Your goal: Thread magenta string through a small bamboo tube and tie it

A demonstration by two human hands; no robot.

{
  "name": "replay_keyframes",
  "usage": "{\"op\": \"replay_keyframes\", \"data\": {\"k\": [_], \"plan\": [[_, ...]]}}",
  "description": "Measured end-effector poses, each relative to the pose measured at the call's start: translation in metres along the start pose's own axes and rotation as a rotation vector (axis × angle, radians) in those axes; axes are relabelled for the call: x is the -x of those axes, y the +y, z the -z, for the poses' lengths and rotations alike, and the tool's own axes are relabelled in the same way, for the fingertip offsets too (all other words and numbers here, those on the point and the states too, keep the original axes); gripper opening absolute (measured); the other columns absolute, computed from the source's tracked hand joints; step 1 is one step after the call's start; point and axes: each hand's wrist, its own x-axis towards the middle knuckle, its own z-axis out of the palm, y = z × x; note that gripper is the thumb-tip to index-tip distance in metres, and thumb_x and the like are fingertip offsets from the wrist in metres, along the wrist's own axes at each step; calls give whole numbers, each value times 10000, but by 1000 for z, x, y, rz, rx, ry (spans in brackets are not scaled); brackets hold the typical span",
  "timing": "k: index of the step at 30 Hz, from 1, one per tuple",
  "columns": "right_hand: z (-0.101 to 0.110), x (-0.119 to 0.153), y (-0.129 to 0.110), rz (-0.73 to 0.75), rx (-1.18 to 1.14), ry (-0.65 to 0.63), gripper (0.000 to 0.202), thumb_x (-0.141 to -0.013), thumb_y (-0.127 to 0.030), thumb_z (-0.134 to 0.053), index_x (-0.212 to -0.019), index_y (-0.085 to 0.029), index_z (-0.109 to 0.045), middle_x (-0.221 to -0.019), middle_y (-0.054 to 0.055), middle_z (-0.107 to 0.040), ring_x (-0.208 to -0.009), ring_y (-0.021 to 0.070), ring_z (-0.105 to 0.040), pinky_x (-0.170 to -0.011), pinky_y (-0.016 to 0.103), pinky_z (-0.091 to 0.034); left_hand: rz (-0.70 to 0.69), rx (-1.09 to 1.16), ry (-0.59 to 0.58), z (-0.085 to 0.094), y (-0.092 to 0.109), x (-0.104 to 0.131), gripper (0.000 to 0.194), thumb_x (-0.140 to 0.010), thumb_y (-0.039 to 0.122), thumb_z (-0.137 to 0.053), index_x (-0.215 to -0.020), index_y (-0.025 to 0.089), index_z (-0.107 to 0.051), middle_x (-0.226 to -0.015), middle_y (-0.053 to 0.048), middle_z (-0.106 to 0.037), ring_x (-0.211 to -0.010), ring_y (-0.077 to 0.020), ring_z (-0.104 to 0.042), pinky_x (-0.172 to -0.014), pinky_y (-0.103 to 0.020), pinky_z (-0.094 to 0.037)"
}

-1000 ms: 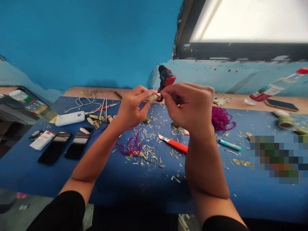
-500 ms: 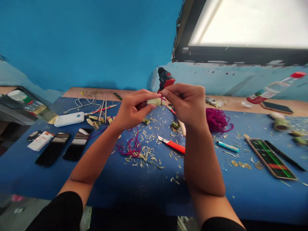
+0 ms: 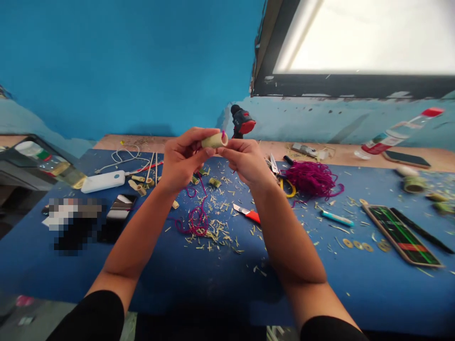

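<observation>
Between the thumb and fingers of my left hand [image 3: 185, 158] is a short hollow bamboo tube [image 3: 213, 140], its open end facing right. A bit of purple yarn [image 3: 223, 134] shows at that end. My right hand [image 3: 245, 158] is closed just below the tube's open end, fingertips pinched; what they hold is too small to make out. Loose purple yarn [image 3: 198, 221] lies on the blue table below my hands, among pale shavings. A red cutter [image 3: 251, 215] with its blade out rests beside the shavings.
A purple yarn heap [image 3: 311, 179] and yellow-handled scissors [image 3: 288, 187] lie to the right, near a blue pen [image 3: 337, 218] and a phone [image 3: 403, 235]. A drill [image 3: 243, 121] stands behind. Bottles [image 3: 394, 135], a white device [image 3: 103, 181] and bamboo pieces [image 3: 138, 186] are around.
My right hand has moved down and left, from above the tube's end to below it. The tube has turned so its hollow end shows, and the scissors have come into view.
</observation>
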Motion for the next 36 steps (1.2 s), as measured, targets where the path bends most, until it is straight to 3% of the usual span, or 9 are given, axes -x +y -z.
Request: {"op": "replay_keyframes", "data": {"k": [4,9,13,17,22,24,29,33,36], "plan": [[1,2,-4,135,122,85,245,-782,-428,-762,-762,-185,-747,-599,-35,-457,-566,72,-321,-522,287,-198,127,27,99,9,0,-3,310,-826,408,-916,-1105,286,-856,-965,-40,-776,-499,-53,-344,-389,-222,-202],[10,17,-26,255,360,-53,195,-816,-365,-741,-777,-178,-786,-575,-26,-489,-547,71,-340,-522,291,-223,182,11,132,10,-3,-4,255,-860,371,-870,-1087,259,-836,-867,-27,-739,-497,-56,-336,-400,-218,-232],[11,37,-46,325,349,-60,162,-851,-330,-748,-786,-186,-783,-560,-31,-475,-521,71,-327,-496,292,-205,144,-155,169,8,-3,-4,202,-879,297,-820,-1066,222,-837,-897,-39,-762,-578,-75,-493,-495,-215,-396],[11,51,-58,370,284,5,132,-877,-304,-758,-807,-195,-784,-579,-28,-493,-542,77,-335,-510,294,-227,75,-413,91,4,1,-1,235,-881,210,-755,-1096,193,-849,-1025,-83,-786,-753,-124,-637,-668,-259,-506],[16,47,-60,415,274,93,132,-872,-300,-765,-805,-190,-795,-561,-35,-466,-543,77,-318,-517,295,-213,104,-484,-41,-7,3,7,279,-884,205,-738,-1138,208,-852,-1008,-64,-803,-632,-99,-555,-559,-248,-430],[19,43,-58,416,285,118,133,-862,-305,-771,-796,-190,-788,-558,-38,-454,-546,77,-324,-518,291,-214,133,-457,-74,-10,1,9,275,-873,230,-762,-1131,224,-855,-1050,-64,-821,-700,-120,-621,-592,-244,-473],[25,36,-54,402,237,180,134,-857,-303,-761,-787,-189,-747,-584,-39,-474,-549,76,-332,-528,293,-239,278,-189,-64,-10,-10,6,247,-872,350,-815,-1092,251,-866,-1124,-64,-835,-969,-177,-753,-867,-290,-606],[31,28,-49,344,214,189,130,-857,-304,-736,-793,-192,-723,-584,-41,-458,-549,81,-332,-531,303,-239,412,-134,22,-10,-8,2,296,-845,444,-855,-1068,249,-872,-1032,-74,-841,-926,-174,-754,-815,-279,-617],[32,23,-44,290,224,81,248,-804,-377,-823,-953,-183,-782,-580,-65,-403,-549,80,-307,-526,303,-205,444,-105,65,-13,-5,2,345,-818,501,-886,-1055,251,-876,-1083,-79,-838,-962,-179,-749,-797,-266,-609]]}}
